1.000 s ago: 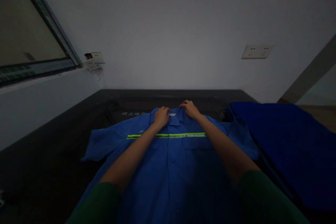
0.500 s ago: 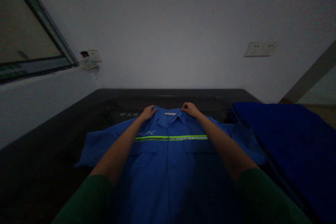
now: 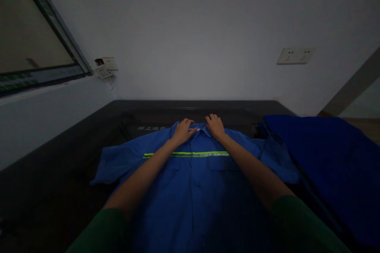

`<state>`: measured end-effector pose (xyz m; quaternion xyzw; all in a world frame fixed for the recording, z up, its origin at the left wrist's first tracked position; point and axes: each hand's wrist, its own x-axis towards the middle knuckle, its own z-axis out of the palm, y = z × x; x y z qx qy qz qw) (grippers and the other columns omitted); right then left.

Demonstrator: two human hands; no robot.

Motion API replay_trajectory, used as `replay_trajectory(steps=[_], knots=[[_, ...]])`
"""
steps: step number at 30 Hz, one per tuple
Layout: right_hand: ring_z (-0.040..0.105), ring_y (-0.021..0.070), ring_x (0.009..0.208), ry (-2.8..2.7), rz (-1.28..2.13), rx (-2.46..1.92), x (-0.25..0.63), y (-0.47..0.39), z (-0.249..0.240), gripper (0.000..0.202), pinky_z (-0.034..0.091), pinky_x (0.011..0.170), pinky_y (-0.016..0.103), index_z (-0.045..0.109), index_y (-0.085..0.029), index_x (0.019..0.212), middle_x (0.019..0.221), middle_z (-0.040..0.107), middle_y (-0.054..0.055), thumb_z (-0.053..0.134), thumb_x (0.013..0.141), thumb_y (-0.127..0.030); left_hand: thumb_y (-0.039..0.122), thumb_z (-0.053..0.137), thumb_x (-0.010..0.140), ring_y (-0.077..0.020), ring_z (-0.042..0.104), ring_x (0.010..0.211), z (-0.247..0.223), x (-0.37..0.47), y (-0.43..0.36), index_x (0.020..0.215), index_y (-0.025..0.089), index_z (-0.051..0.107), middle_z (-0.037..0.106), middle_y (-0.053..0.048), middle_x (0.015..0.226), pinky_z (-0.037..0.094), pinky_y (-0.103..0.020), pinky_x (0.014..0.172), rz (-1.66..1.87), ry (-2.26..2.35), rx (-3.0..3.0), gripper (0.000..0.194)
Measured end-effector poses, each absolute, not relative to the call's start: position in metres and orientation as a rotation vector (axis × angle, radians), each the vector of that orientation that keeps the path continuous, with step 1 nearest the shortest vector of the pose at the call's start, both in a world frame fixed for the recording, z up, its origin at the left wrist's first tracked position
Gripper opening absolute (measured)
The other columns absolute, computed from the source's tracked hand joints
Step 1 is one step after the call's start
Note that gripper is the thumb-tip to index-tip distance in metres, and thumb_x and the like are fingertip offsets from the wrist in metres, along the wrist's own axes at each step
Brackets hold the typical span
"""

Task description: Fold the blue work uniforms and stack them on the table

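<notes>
A blue short-sleeved work shirt (image 3: 178, 182) lies spread front side up, with a yellow-green and silver reflective stripe across its chest. My left hand (image 3: 182, 131) rests over the left part of the collar, thumb apart from the fingers, partly covering the white neck label. On the collar's right side lies my right hand (image 3: 215, 126), its fingers bent a little and apart. Both hands touch the cloth, and neither visibly pinches it. My left forearm hides the lettering on the chest.
The shirt lies on a dark surface (image 3: 142, 114) with pale printed characters. Folded bright blue cloth (image 3: 326, 158) is at the right, beside the shirt's sleeve. A white wall (image 3: 196, 47) with sockets (image 3: 296, 55) stands behind, and a window (image 3: 38, 35) is at the left.
My left hand has moved right from the collar's outer edge onto the collar, and its fingers have opened. My right hand has let go of the collar edge and spread its fingers.
</notes>
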<state>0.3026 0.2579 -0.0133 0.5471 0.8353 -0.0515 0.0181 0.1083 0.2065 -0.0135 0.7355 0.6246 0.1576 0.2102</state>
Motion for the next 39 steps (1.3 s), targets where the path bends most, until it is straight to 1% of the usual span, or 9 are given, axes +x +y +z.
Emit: replay_trajectory(steps=[4, 8, 11, 16, 21, 23, 27, 33, 39], knots=[[0.05, 0.0244, 0.108, 2.559, -0.275, 1.653, 0.294, 0.252, -0.014, 0.031, 0.039, 0.089, 0.033, 0.058, -0.018, 0.114, 0.115, 0.059, 0.015, 0.035, 0.094, -0.012, 0.016, 0.056, 0.085, -0.0179, 0.059, 0.103, -0.005, 0.14, 0.198, 0.118, 0.021, 0.054, 0.058, -0.007, 0.114, 0.047, -0.028, 0.088, 0.447, 1.593, 2.072, 0.033], [0.053, 0.0226, 0.104, 2.561, -0.321, 1.643, 0.298, 0.246, -0.015, 0.027, 0.041, 0.088, 0.029, 0.062, -0.016, 0.107, 0.108, 0.062, 0.013, 0.038, 0.094, -0.013, 0.006, 0.047, 0.086, -0.0181, 0.061, 0.099, -0.003, 0.14, 0.192, 0.105, 0.019, 0.062, 0.061, -0.007, 0.106, 0.048, -0.028, 0.087, 0.394, 1.61, 2.106, 0.028], [0.053, 0.0221, 0.106, 2.581, -0.354, 1.624, 0.305, 0.24, -0.015, 0.024, 0.04, 0.093, 0.029, 0.064, -0.014, 0.106, 0.111, 0.062, 0.012, 0.043, 0.094, -0.016, 0.005, 0.047, 0.086, -0.0186, 0.06, 0.102, -0.002, 0.133, 0.186, 0.102, 0.02, 0.066, 0.064, -0.007, 0.105, 0.047, -0.028, 0.09, 0.323, 1.56, 2.178, 0.029], [0.051, 0.0229, 0.114, 2.617, -0.425, 1.549, 0.315, 0.226, -0.016, 0.029, 0.037, 0.101, 0.031, 0.064, -0.011, 0.116, 0.122, 0.061, 0.013, 0.048, 0.094, -0.021, 0.01, 0.045, 0.09, -0.0223, 0.057, 0.107, 0.0, 0.127, 0.174, 0.1, 0.016, 0.07, 0.067, -0.01, 0.104, 0.042, -0.034, 0.097, 0.185, 1.502, 2.283, 0.027], [0.046, 0.0259, 0.126, 2.616, -0.468, 1.497, 0.319, 0.211, -0.018, 0.042, 0.034, 0.106, 0.036, 0.054, -0.008, 0.131, 0.137, 0.051, 0.018, 0.045, 0.095, -0.028, 0.016, 0.042, 0.092, -0.0262, 0.058, 0.107, 0.009, 0.129, 0.158, 0.102, 0.012, 0.069, 0.068, -0.014, 0.107, 0.043, -0.038, 0.095, 0.101, 1.523, 2.314, 0.029], [0.043, 0.0267, 0.131, 2.603, -0.476, 1.498, 0.319, 0.207, -0.02, 0.046, 0.032, 0.108, 0.038, 0.05, -0.006, 0.135, 0.141, 0.047, 0.02, 0.043, 0.096, -0.029, 0.019, 0.04, 0.093, -0.0272, 0.056, 0.114, 0.012, 0.135, 0.151, 0.114, 0.009, 0.065, 0.064, -0.016, 0.118, 0.041, -0.039, 0.1, 0.111, 1.558, 2.312, 0.033], [0.039, 0.0262, 0.135, 2.582, -0.489, 1.511, 0.318, 0.204, -0.023, 0.048, 0.03, 0.11, 0.039, 0.045, -0.006, 0.138, 0.144, 0.043, 0.02, 0.039, 0.097, -0.03, 0.028, 0.037, 0.096, -0.0251, 0.037, 0.136, 0.007, 0.15, 0.14, 0.138, 0.005, 0.044, 0.042, -0.016, 0.147, 0.029, -0.038, 0.113, 0.106, 1.59, 2.238, 0.048], [0.035, 0.0257, 0.137, 2.595, -0.468, 1.555, 0.32, 0.2, -0.027, 0.051, 0.026, 0.112, 0.041, 0.043, -0.006, 0.141, 0.147, 0.041, 0.017, 0.032, 0.098, -0.031, 0.036, 0.032, 0.096, -0.0245, 0.024, 0.143, -0.008, 0.153, 0.134, 0.144, 0.004, 0.033, 0.029, -0.017, 0.153, 0.02, -0.041, 0.118, 0.038, 1.545, 2.141, 0.058], [0.035, 0.0232, 0.137, 2.572, -0.46, 1.604, 0.315, 0.196, -0.017, 0.05, 0.026, 0.113, 0.038, 0.043, -0.007, 0.14, 0.145, 0.043, 0.016, 0.035, 0.098, -0.032, 0.037, 0.037, 0.093, -0.025, 0.021, 0.144, -0.014, 0.151, 0.132, 0.145, 0.005, 0.033, 0.027, -0.017, 0.154, 0.015, -0.043, 0.119, 0.136, 1.547, 2.064, 0.061]])
